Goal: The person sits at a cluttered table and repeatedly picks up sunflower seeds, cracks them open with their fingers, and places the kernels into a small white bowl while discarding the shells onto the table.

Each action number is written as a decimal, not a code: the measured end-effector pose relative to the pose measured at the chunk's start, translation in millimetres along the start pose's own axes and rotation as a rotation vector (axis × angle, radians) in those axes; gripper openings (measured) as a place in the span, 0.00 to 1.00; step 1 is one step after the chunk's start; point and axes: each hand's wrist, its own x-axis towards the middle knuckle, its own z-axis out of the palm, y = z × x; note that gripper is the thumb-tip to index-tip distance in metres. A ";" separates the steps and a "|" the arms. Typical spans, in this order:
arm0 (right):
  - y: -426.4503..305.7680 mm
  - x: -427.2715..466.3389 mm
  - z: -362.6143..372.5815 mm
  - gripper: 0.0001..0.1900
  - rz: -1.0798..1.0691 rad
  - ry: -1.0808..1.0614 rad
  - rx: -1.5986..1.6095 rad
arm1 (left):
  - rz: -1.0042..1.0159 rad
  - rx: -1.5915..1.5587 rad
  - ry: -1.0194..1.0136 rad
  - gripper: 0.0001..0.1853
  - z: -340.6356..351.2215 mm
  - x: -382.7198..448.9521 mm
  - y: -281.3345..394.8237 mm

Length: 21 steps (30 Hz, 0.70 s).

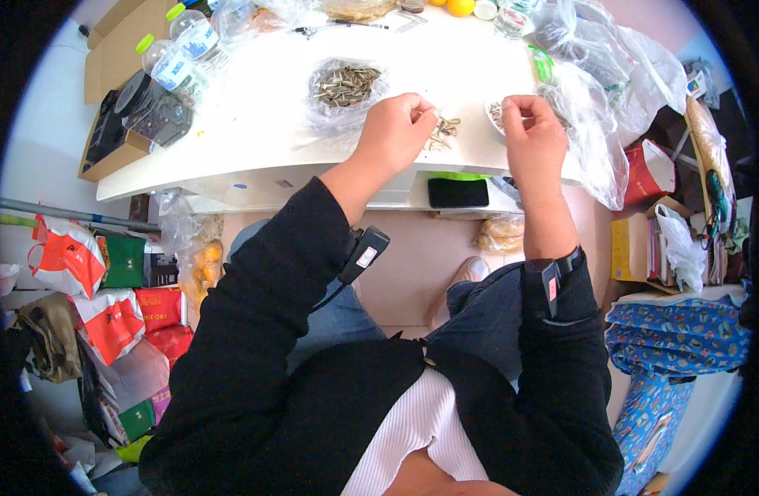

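Observation:
My left hand is over the table in front of me, thumb and fingertips pinched together beside a small heap of seed shells. Whether a seed or shell sits between them is too small to tell. To its left, striped sunflower seeds fill a bowl lined with a clear plastic bag. My right hand, its fingers curled toward the thumb, is at a small white bowl of pale kernels, partly covering it. What its fingertips hold is hidden.
Clear bottles with green caps and a dark-lidded plastic jar stand at the left. Plastic bags cover the table's right side. Pens and oranges lie at the far edge. A black phone rests below the tabletop.

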 end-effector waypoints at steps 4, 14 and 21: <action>13.3 11.4 -11.1 0.08 0.003 -0.022 -0.172 | -0.004 0.010 0.018 0.14 1.0 5.7 -3.8; 14.0 9.6 -11.7 0.08 -0.095 0.032 -0.160 | -0.139 -0.117 -0.078 0.20 -5.1 8.4 -4.3; -14.7 -23.9 10.6 0.04 -0.337 -0.230 0.125 | -0.533 -1.262 -0.323 0.25 -11.2 3.6 0.1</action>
